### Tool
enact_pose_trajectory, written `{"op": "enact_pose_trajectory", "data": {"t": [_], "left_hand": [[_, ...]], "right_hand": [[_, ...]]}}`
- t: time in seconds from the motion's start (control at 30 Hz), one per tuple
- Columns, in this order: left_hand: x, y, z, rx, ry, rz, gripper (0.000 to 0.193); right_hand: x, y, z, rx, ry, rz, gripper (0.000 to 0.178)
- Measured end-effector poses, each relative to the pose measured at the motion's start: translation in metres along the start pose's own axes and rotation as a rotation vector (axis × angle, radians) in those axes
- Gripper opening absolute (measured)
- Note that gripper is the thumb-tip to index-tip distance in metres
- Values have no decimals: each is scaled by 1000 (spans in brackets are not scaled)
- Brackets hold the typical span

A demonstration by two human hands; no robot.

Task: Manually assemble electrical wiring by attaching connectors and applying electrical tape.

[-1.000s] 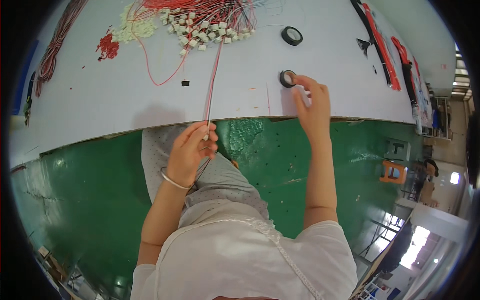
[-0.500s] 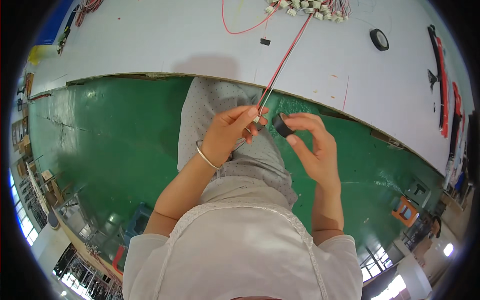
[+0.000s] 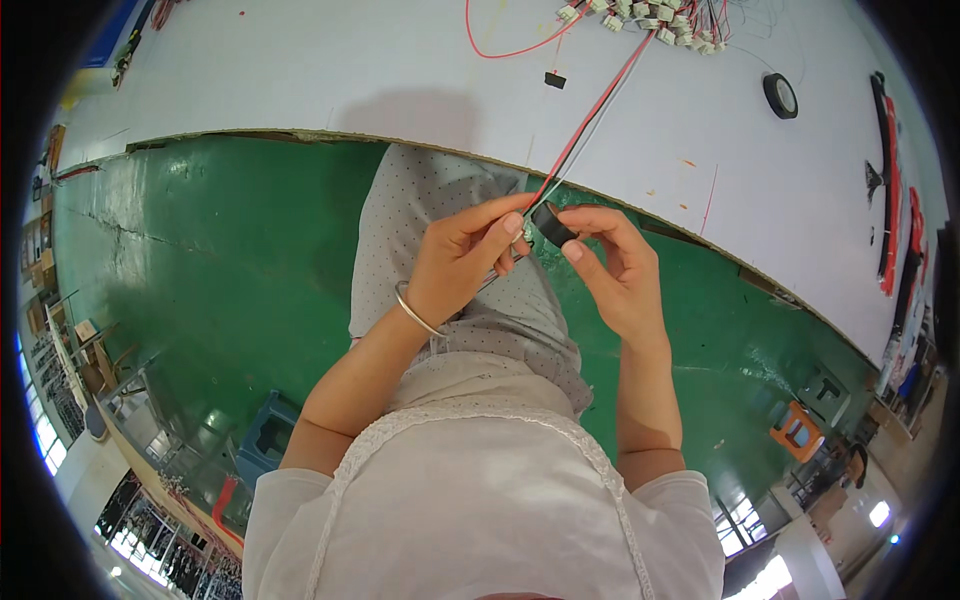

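A strand of red, black and white wires (image 3: pixel 590 122) runs from the tabletop down over its edge to my left hand (image 3: pixel 462 250). The fingers of that hand pinch the wires, beside a small white connector (image 3: pixel 527 232) that is partly covered. Between thumb and fingers my right hand (image 3: pixel 622 268) grips a roll of black tape (image 3: pixel 553 226). The roll sits right against the wires, close to my left fingertips. Whether a tape end is stuck to the wires cannot be made out.
A heap of white connectors (image 3: pixel 665 18) lies at the table's far side, near a loose red wire (image 3: pixel 487 50) and a black scrap (image 3: pixel 555 80). Another tape roll (image 3: pixel 780 96) rests to the right. Red and black wire bundles (image 3: pixel 888 190) line the right edge. An orange stool (image 3: pixel 797 432) stands on the floor.
My right hand has brought the tape roll up and left against the wires. My left fingers have shifted slightly along the wires. The view has turned a little.
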State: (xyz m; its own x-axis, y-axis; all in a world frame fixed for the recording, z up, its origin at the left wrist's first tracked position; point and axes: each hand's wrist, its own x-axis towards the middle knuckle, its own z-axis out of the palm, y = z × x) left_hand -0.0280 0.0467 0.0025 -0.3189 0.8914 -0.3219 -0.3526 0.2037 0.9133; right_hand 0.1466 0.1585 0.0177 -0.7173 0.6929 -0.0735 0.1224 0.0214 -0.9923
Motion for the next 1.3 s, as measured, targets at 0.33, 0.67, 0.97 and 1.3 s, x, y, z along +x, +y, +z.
{"op": "enact_pose_trajectory", "data": {"t": [0.33,0.67,0.97,1.3], "left_hand": [[1,2,3,241,39,166,29],[1,-4,3,278,51,285,29],[0,1,6,304,75,281,28],[8,0,14,418,199,420,21]], "right_hand": [[4,-3,1,-48,-8,8,25],[6,-12,7,-156,38,-25,25],[3,-11,7,-196,70,-11,23],[1,-11,8,-179,82,-9,23]]}}
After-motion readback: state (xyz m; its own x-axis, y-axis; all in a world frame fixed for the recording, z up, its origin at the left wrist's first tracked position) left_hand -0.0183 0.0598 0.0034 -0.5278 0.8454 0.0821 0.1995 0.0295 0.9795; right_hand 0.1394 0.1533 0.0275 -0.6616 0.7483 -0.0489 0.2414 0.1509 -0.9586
